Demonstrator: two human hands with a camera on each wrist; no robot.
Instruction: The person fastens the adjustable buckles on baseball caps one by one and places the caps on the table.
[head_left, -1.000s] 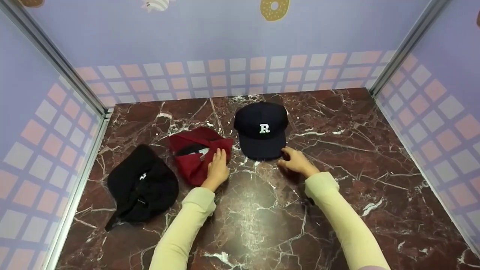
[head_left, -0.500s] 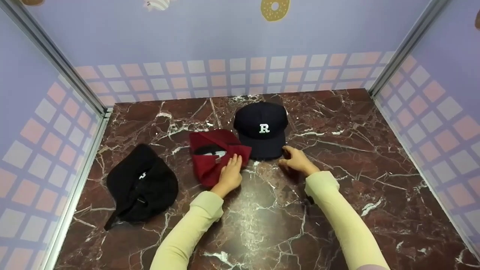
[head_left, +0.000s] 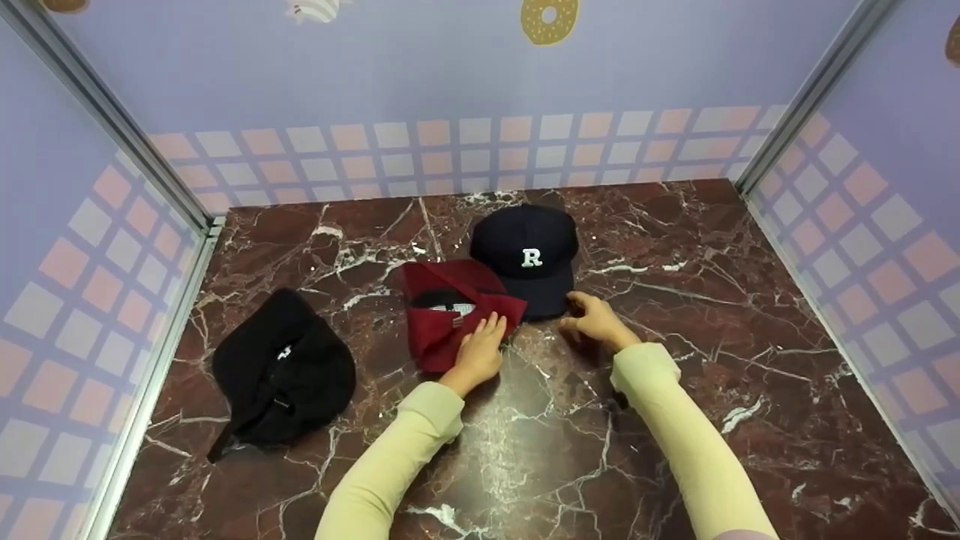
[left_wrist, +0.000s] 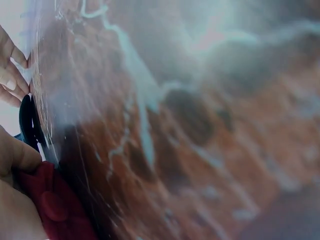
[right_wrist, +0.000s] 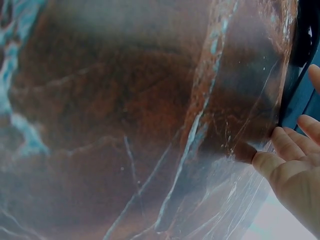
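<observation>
A dark red cap (head_left: 427,349), crumpled and showing a black and white inner part, lies on the marble-patterned tabletop. My left hand (head_left: 477,358) holds its right side, fingers lying over the fabric; the thumb is hidden in the head view. In the left wrist view the red cap (left_wrist: 57,210) shows between the digits. One corner overlaps the brim of a navy cap (head_left: 517,232) with a white R, standing crown up with its brim toward me. My right hand (head_left: 598,324) rests its fingertips at the brim's right corner, thumb apart. Some right fingers are hidden in the head view.
A black cap (head_left: 300,382) lies on its side at the left, its brim pointing away from me. The brown veined tabletop (head_left: 720,450) is enclosed by lilac walls (head_left: 420,67) with pink and white squares. Metal edging (head_left: 135,427) runs along the left side.
My left hand has slid right together with the red cap, away from the black cap and onto the navy cap's brim. My right hand and the other caps stay about where they were.
</observation>
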